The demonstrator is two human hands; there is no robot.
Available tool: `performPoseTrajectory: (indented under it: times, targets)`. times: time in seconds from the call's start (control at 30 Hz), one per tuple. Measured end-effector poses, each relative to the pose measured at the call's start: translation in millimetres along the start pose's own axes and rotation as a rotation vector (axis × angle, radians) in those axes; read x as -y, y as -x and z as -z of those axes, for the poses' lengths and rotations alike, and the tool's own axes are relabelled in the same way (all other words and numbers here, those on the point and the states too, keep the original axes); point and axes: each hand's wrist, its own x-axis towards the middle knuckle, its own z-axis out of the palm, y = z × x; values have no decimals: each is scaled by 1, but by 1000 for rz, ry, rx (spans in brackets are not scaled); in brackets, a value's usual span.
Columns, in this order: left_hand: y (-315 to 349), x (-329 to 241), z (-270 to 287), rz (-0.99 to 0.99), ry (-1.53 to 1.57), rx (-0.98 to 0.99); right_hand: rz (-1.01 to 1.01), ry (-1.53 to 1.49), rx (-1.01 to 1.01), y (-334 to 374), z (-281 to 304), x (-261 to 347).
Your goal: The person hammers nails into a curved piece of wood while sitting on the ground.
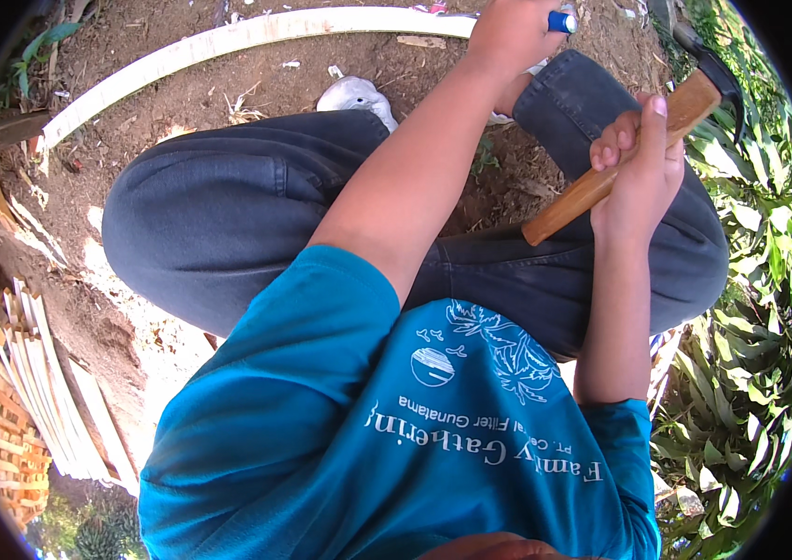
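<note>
My right hand [637,177] is closed around the wooden handle of a claw hammer [566,207]. The hammer tilts up to the right, its dark metal head beyond my fist. Stretched far forward, my left hand [519,39] is closed on a blue cylindrical handle [560,21] with a pale round end; the rest of that tool is hidden. Just left of this hand ends a long pale wooden strip [228,39], which lies on the soil and looks curved in this view.
My crossed legs in dark trousers [219,187] take up the middle. A white shoe [354,96] shows between them and the strip. Split pale sticks [41,383] and a woven bamboo basket [4,439] stand at the left. Leafy plants [741,308] line the right side.
</note>
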Motion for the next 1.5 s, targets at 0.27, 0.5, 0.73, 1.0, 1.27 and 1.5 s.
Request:
performPoseTrajectory:
  times: [0.27, 0.5, 0.73, 1.0, 1.27, 1.5]
  targets:
    - [4, 15, 1, 8, -2, -13, -234, 192, 93, 0, -8, -41]
    - [3, 3, 0, 54, 12, 50, -46, -49, -24, 5, -8, -16]
    - [1, -11, -7, -26, 21, 26, -99, -26, -2, 5, -4, -15]
    - [4, -6, -7, -57, 0, 15, -115, -58, 3, 3, -1, -15]
    - [3, -6, -7, -89, 18, -5, -115, -56, 19, 4, -1, -13]
    - [3, -12, -4, -13, 48, 13, -142, -41, -4, 6, -5, -11]
